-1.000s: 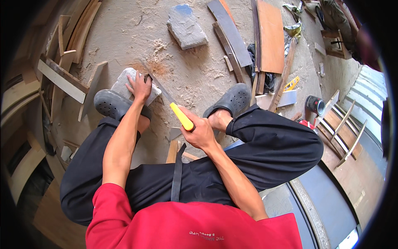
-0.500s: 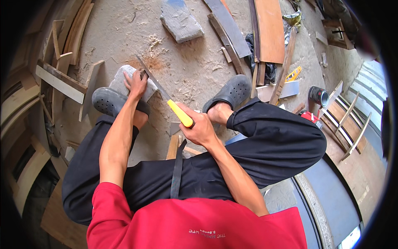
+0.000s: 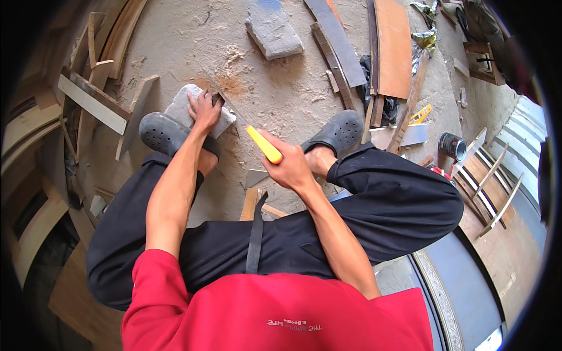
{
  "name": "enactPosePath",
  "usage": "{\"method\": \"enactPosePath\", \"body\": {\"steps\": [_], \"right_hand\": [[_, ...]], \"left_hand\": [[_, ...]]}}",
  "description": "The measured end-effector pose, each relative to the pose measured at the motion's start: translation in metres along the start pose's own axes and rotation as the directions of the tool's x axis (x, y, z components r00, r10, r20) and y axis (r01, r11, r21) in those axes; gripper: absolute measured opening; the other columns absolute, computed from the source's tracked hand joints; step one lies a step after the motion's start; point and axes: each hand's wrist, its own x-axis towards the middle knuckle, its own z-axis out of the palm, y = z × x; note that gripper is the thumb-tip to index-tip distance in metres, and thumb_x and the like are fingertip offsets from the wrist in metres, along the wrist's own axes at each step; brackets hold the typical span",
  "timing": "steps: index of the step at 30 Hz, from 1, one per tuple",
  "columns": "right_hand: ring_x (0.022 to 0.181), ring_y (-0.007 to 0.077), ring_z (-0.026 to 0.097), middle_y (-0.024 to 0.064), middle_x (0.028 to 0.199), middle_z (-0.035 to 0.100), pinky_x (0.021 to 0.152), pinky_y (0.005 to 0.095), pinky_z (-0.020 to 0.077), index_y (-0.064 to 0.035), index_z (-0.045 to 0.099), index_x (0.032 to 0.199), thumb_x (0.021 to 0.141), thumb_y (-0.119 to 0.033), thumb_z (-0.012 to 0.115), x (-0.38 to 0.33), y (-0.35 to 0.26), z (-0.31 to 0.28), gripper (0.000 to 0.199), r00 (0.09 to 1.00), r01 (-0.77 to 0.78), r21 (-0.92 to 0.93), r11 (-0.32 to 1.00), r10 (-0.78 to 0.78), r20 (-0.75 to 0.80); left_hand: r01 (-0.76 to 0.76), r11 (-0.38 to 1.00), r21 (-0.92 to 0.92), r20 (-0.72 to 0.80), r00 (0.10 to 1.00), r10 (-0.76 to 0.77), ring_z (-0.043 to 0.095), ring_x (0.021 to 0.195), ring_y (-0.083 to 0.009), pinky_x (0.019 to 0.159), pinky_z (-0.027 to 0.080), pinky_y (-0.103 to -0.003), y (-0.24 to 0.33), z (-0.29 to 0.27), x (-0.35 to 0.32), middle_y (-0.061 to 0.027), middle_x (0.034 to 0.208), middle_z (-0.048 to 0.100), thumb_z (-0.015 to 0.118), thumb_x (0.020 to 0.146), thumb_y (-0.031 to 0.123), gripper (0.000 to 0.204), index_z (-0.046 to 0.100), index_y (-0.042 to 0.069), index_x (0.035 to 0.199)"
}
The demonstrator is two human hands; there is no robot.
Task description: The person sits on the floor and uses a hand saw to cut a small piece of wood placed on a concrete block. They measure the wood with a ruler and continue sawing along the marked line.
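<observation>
Floor [image 3: 175, 55] spreads across the upper middle of the frame, dusty and littered with shavings. Over it, in the lower half, bend the person's legs in black trousers [image 3: 380, 205]. An orange board [image 3: 393, 52] lies in the upper right of the frame, with a long grey board [image 3: 339, 41] to its left. The saw [image 3: 263, 145], with a yellow handle and a thin blade, slants from the centre of the frame toward the upper left. A dark shoe [image 3: 159, 132] left of centre sits against the near block [image 3: 178, 106], a pale, rough stone; a far block [image 3: 274, 32] lies at top centre.

The right hand [image 3: 291, 168], at the centre, is closed around the saw's handle. The left hand [image 3: 205, 111] lies over the near block, fingers bent at its right end, beside the blade. A small dark piece [image 3: 219, 100] shows at those fingertips; whether the hand grips it or only presses it down cannot be told. Reddish sawdust [image 3: 234, 86] lies just past the block.

The step in hand looks to be a saw cut at the block's edge, though where the teeth meet the piece is too small to see. As a judgement, the next stroke calls for a firm left hand, fingertips clear of the blade, and a straight, even pull by the right.
</observation>
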Motion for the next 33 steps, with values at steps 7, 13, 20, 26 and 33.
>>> {"method": "enactPosePath", "body": {"steps": [7,13,20,26,33], "right_hand": [[0.099,0.0351,0.066,0.0209,0.113,0.066,0.081,0.0361,0.0549,-0.0108,0.059,0.131,0.078,-0.007,0.066,0.004,0.014,-0.004,0.054,0.998,-0.053,-0.012,0.999,0.053,0.021],[0.097,0.0358,0.067,0.0218,0.109,0.067,0.080,0.0361,0.0550,-0.0103,0.060,0.131,0.076,-0.006,0.067,0.002,0.014,-0.003,0.055,1.000,-0.016,0.013,1.000,0.016,0.019],[0.097,0.0358,0.066,0.0197,0.109,0.067,0.079,0.0387,0.0552,-0.0123,0.059,0.132,0.078,-0.008,0.067,-0.001,0.010,0.001,0.055,0.997,0.071,-0.063,0.995,-0.072,-0.013],[0.093,0.0404,0.063,0.0217,0.109,0.065,0.076,0.0409,0.0551,-0.0132,0.058,0.132,0.078,-0.009,0.067,-0.014,0.010,-0.002,0.055,0.975,0.193,-0.036,0.981,-0.195,-0.102],[0.101,0.0347,0.066,0.0176,0.115,0.066,0.084,0.0381,0.0553,-0.0079,0.059,0.129,0.077,-0.005,0.064,-0.005,0.007,-0.001,0.053,0.997,0.031,-0.047,0.998,-0.034,-0.072]], "left_hand": [[0.022,1.000,0.015,0.001,1.000,-0.022,-0.005,0.148,-0.0424,0.115,-0.002,-0.060,0.015,-0.005,-0.002,-0.0157,0.155,0.028,0.050,0.093,0.051,0.061,0.054,0.006,0.134],[0.011,0.999,0.034,-0.023,1.000,-0.011,-0.003,0.148,-0.0430,0.114,0.000,-0.061,0.013,-0.007,0.004,-0.0181,0.156,0.024,0.049,0.094,0.051,0.061,0.054,0.005,0.133],[0.045,0.997,0.055,0.007,0.999,-0.046,-0.005,0.148,-0.0421,0.114,-0.001,-0.061,0.009,-0.005,0.001,-0.0178,0.156,0.022,0.047,0.095,0.050,0.059,0.054,0.005,0.132],[0.037,0.998,0.047,-0.008,0.999,-0.036,-0.005,0.148,-0.0414,0.115,-0.001,-0.060,0.007,-0.003,-0.002,-0.0172,0.156,0.022,0.046,0.095,0.050,0.059,0.054,0.005,0.131],[-0.009,0.984,0.178,0.042,0.999,0.001,0.003,0.147,-0.0420,0.115,0.004,-0.060,-0.004,-0.001,0.003,-0.0144,0.155,0.028,0.051,0.093,0.045,0.053,0.051,0.016,0.137]]}}
